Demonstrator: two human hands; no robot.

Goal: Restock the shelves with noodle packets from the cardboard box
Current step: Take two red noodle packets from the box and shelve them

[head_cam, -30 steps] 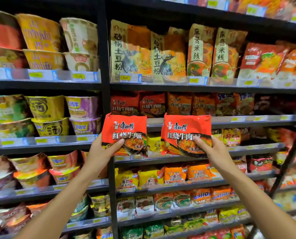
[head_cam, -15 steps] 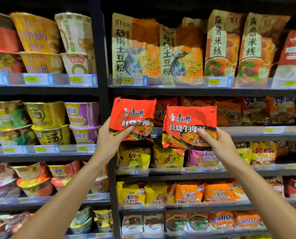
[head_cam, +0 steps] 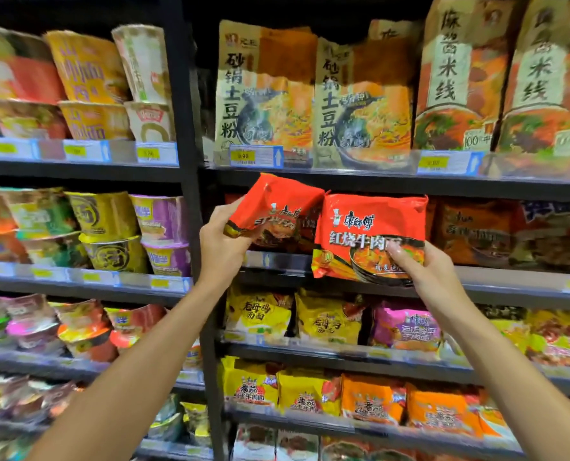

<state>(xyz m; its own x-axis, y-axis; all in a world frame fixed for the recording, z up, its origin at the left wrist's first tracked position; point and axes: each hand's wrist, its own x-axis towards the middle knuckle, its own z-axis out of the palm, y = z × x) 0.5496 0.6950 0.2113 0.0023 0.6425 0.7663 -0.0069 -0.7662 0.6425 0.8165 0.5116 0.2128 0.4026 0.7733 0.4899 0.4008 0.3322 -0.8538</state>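
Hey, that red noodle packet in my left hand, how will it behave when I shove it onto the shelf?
The left packet looks soft: its wrapper creases under the left hand. It is probably light, since a few fingers carry it. The glossy film may slide, so it could slump against the right packet.

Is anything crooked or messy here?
Only the red packet in the left hand looks crooked: it tips backward into the shelf, while the right hand holds its red packet upright. Nothing spilled.
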